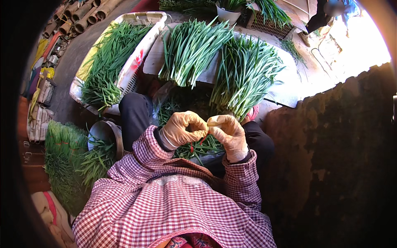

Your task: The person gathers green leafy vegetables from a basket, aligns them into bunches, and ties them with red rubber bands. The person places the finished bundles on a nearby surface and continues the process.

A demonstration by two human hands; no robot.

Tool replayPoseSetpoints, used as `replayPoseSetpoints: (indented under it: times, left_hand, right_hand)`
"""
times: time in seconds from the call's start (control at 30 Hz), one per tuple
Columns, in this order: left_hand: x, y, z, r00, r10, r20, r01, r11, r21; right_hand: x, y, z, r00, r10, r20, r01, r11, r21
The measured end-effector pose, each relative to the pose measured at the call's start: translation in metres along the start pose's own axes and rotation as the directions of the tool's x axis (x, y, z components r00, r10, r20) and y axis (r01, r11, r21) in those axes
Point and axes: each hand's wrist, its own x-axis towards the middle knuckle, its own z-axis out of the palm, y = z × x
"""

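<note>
My left hand [184, 130] and my right hand [229, 136], both in thin tan gloves, meet fingertip to fingertip above my lap. Between their pinched fingers is a thin red tie [203, 139], its ends hanging down. Below it lie loose green leaves [198, 150] on plastic sheeting. Beyond my hands, two heaps of garlic chives lie side by side on a pale board [287, 83]: the left heap [197, 51] and the right heap [245, 74], stem ends towards me.
A white plastic crate [127, 74] of greens stands at the left, beside a tipped metal bucket [116, 136] and red-tied bundles [63, 145]. A rough dark wall [338, 148] rises on the right. A person [322, 15] is at the far right, near a brown crate [269, 28].
</note>
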Motion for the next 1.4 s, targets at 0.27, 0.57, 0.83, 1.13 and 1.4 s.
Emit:
replayPoseSetpoints:
  times: [0.27, 0.57, 0.83, 1.13, 1.4]
  left_hand:
    - [-0.001, -0.002, 0.004, 0.996, 0.064, -0.062, -0.055, 0.988, 0.146]
    - [-0.004, -0.008, 0.011, 0.981, 0.136, -0.140, -0.125, 0.989, 0.082]
    - [-0.001, -0.033, 0.016, 0.996, -0.036, -0.080, -0.003, 0.900, -0.435]
    - [0.000, -0.024, 0.006, 0.997, -0.079, -0.009, 0.070, 0.929, -0.363]
    - [0.002, -0.041, 0.018, 0.985, -0.170, -0.025, 0.127, 0.818, -0.561]
  right_hand:
    - [-0.001, -0.007, 0.002, 0.999, 0.040, -0.025, -0.044, 0.979, -0.198]
    - [0.004, 0.012, 0.002, 0.994, -0.085, -0.072, 0.088, 0.995, 0.046]
    - [0.005, 0.029, -0.003, 0.997, 0.026, -0.068, 0.000, 0.939, 0.345]
    - [0.004, 0.003, 0.001, 1.000, 0.016, -0.009, -0.016, 1.000, -0.018]
    - [0.009, 0.033, 0.005, 0.986, 0.005, -0.168, 0.083, 0.856, 0.510]
